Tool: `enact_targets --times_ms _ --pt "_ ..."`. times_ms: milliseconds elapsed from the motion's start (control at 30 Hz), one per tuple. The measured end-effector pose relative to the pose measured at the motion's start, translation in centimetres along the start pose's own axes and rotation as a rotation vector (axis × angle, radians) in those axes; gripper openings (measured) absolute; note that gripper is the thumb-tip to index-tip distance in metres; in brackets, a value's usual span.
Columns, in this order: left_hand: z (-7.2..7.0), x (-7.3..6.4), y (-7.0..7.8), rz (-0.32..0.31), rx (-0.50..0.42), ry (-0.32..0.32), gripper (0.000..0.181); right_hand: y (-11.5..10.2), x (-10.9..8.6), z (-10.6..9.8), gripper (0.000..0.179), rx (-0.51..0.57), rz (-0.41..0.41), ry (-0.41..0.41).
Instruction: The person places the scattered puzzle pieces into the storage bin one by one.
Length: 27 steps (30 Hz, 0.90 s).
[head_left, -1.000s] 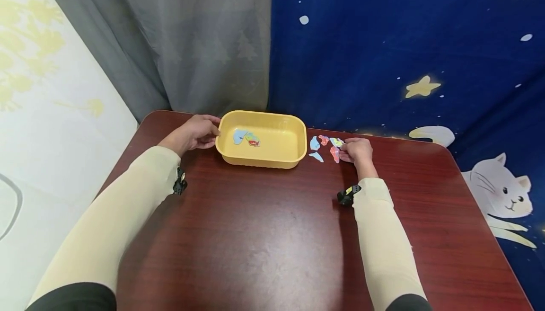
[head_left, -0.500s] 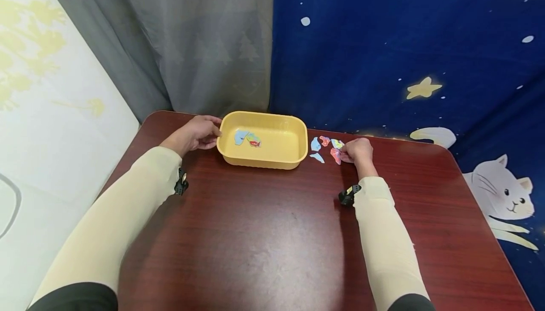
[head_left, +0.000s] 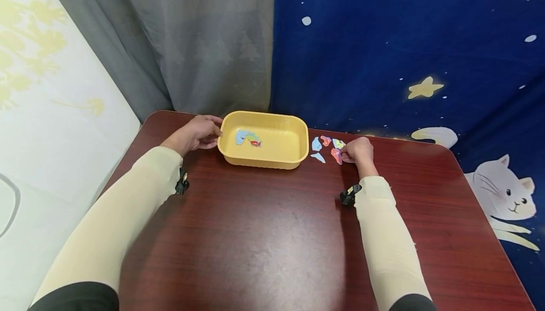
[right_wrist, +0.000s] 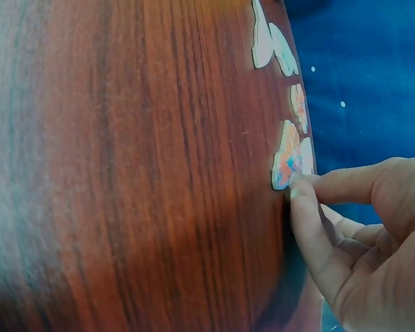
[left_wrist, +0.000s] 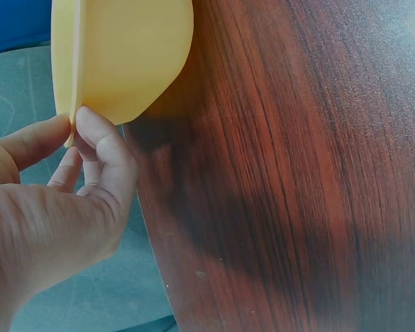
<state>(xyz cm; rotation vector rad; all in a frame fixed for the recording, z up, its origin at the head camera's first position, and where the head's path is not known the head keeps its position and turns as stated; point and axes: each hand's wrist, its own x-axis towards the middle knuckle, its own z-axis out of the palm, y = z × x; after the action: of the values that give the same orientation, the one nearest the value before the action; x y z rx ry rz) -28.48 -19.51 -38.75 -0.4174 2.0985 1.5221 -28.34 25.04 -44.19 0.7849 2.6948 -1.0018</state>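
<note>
Your left hand (head_left: 197, 132) in pinch on yellow tub rim (left_wrist: 77, 62), right hand (head_left: 358, 150) at pink cutout (right_wrist: 288, 158), hold unclear.

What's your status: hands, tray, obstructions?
Left hand pinching yellow tray by its rim. Right hand at patterned cutouts, grip unclear. Blue cutouts between right hand and tray.

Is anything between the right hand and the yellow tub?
Yes: a red piece by the right hand, then a smaller reddish piece and two pale-blue pieces nearer the yellow tub, all lying flat. The tub's raised side also intervenes.
</note>
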Motion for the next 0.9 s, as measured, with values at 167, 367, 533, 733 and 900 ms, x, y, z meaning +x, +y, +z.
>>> enact_targets --times_ms 167,367,533,733,900 --pt "0.1 -0.1 0.0 -0.002 0.006 0.0 0.047 0.0 0.2 -0.2 0.026 0.072 0.054 -0.09" --pt "0.1 0.0 0.1 -0.001 0.009 -0.002 0.048 -0.1 -0.4 -0.5 0.034 -0.098 0.017 -0.028" --pt "0.0 0.0 0.1 0.001 0.009 -0.003 0.048 -0.1 -1.1 -0.8 0.059 -0.212 -0.022 0.0" --pt "0.0 0.0 0.1 0.002 0.009 0.001 0.048 0.0 -1.2 -1.0 0.06 -0.21 -0.027 0.011" --pt "0.1 0.0 0.1 0.002 0.009 -0.001 0.048 0.2 -0.7 -1.0 0.039 -0.084 -0.061 -0.008"
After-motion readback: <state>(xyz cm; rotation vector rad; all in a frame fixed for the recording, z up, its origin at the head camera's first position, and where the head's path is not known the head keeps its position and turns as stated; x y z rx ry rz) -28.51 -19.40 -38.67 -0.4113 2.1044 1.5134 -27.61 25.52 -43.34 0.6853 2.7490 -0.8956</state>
